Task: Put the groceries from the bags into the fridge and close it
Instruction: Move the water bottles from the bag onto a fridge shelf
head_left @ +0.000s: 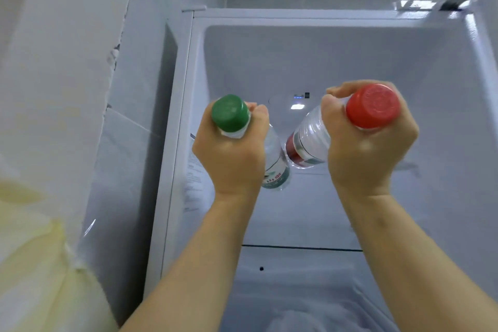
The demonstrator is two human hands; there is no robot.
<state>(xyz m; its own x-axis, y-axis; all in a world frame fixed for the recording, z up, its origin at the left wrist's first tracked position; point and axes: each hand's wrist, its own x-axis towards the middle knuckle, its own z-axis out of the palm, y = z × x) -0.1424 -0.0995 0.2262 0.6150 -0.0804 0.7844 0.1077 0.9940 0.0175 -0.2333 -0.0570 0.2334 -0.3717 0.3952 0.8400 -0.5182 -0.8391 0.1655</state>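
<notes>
The open fridge (404,56) fills the view, white inside, with a glass shelf (301,247) below my arms. My left hand (229,153) grips a clear water bottle with a green cap (229,112) by its neck, the bottle's base pointing into the upper compartment. My right hand (366,148) grips a clear water bottle with a red cap (373,105) the same way; its red-labelled body (307,143) tilts left toward the green-labelled one. Both bottles hang above the upper shelf, close to each other near the back wall.
A small control panel with blue lights (301,96) sits on the fridge's back wall. The fridge's left frame (177,143) stands beside a pale wall (67,62). A whitish-yellow plastic bag (32,264) shows at lower left. A lower compartment (296,291) lies beneath the shelf.
</notes>
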